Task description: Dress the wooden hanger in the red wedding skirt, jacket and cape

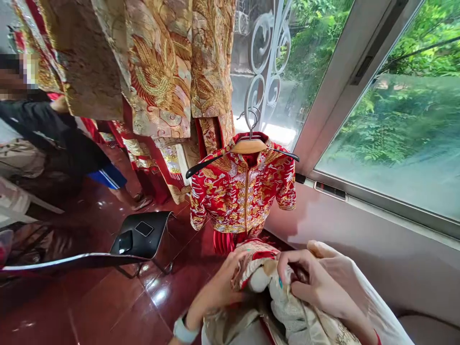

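My left hand point(219, 287) and my right hand point(316, 282) are both closed on a bundle of red-and-gold embroidered fabric with pale lining point(273, 292) near the bottom centre. The fingers pinch and fold the cloth between them. Just beyond, a red jacket with gold embroidery point(244, 191) hangs on a wooden hanger point(247, 145) with black arms. A pale band sits on my left wrist.
Several gold and red embroidered garments point(154, 67) hang above left. A black chair point(140, 237) holding two phones stands on the glossy red floor. A person in dark clothes point(53, 139) crouches at left. A large window point(388, 120) and white wall run along the right.
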`<state>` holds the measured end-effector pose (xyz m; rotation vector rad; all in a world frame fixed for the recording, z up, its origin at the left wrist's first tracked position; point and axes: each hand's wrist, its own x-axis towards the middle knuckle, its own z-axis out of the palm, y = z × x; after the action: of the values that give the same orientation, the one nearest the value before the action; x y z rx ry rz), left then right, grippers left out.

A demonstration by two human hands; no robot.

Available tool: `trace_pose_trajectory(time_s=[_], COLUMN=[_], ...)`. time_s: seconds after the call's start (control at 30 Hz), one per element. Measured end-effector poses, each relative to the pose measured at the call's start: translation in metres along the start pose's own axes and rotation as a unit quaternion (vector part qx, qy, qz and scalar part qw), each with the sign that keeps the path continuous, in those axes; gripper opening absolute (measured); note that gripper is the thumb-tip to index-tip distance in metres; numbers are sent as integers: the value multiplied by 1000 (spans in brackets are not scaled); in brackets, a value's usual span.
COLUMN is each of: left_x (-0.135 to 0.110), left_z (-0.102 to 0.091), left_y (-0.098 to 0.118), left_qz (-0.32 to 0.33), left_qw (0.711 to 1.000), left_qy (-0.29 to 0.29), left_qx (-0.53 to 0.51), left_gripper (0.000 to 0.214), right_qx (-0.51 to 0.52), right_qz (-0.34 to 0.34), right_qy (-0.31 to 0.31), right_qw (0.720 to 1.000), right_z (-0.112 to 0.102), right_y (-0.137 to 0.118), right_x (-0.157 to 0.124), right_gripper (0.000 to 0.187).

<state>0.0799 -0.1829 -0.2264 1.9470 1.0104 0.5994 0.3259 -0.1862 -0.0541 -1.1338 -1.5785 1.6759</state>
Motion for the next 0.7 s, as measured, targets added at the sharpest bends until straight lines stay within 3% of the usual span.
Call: trace_pose_trajectory(time_s=[0.1, 0.2, 0.33, 0.4, 0.53, 0.7], left_x=[-23, -33, -35, -30, -10, 19], left_z=[32, 41, 24, 15, 10, -6], left_y=[-22, -37, -32, -24, -25, -50], left_qz=[-23, -79, -97, -123, -224, -218], left_qw=[992, 980, 981, 977, 959, 948], left_qy=[116, 142, 40, 38, 117, 231], left_qx=[39, 115, 164, 168, 125, -38], left_gripper=[57, 40, 39, 40, 36, 32], right_qx=[6, 7, 10, 18, 14, -30], right_qz=[0, -5, -4, -4, 9, -24], right_qy=[13, 26, 5, -2, -38, -78], right_qw=[1000, 1000, 1000, 1000, 999, 996], right_z=[-10, -18, -27, -32, -47, -72], right_y=[-1, 0, 5, 12, 28, 41], right_x=[7, 19, 36, 43, 52, 67], right_gripper=[10, 9, 9, 7, 8, 11])
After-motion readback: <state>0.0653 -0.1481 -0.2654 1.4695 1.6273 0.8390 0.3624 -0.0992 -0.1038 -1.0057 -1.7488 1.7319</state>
